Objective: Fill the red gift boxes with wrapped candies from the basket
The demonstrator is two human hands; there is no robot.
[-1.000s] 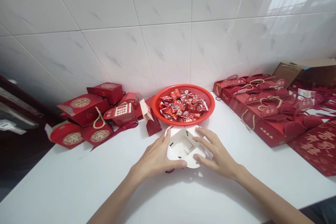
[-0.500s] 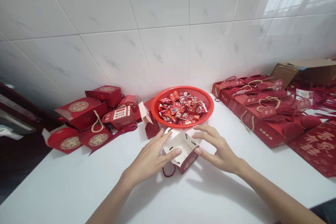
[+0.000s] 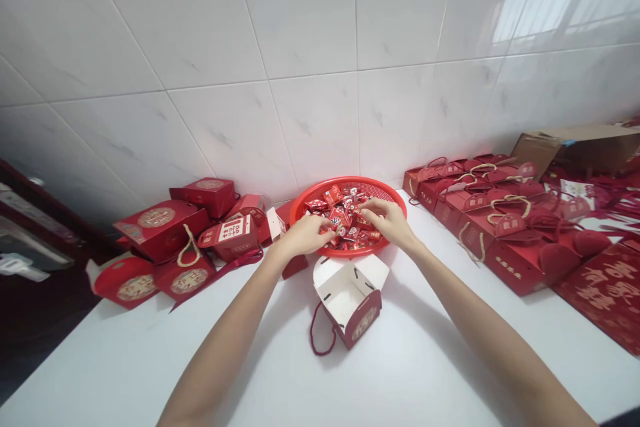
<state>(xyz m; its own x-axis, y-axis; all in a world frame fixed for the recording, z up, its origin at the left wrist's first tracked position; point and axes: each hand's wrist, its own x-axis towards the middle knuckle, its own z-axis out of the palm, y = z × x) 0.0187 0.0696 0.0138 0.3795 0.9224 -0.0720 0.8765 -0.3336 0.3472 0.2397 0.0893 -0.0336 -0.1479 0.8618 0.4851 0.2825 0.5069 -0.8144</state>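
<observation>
A red plastic basket holds many red-wrapped candies. Over its left part is my left hand, fingers apart at the candies. My right hand reaches over the right side of the basket, thumb and fingers apart, touching or just above the wrappers. Neither hand visibly grips a candy. In front of the basket a small red box stands open at the top, its white inside showing no contents and a dark red cord loop lying at its left.
Several closed red boxes are piled at the left. Rows of red boxes with rope handles stand at the right, beside flat red printed pieces and a cardboard carton. A tiled wall rises behind the white table.
Both hands have let go of the open box and moved forward to the candies in the basket. The view has tilted up slightly.
</observation>
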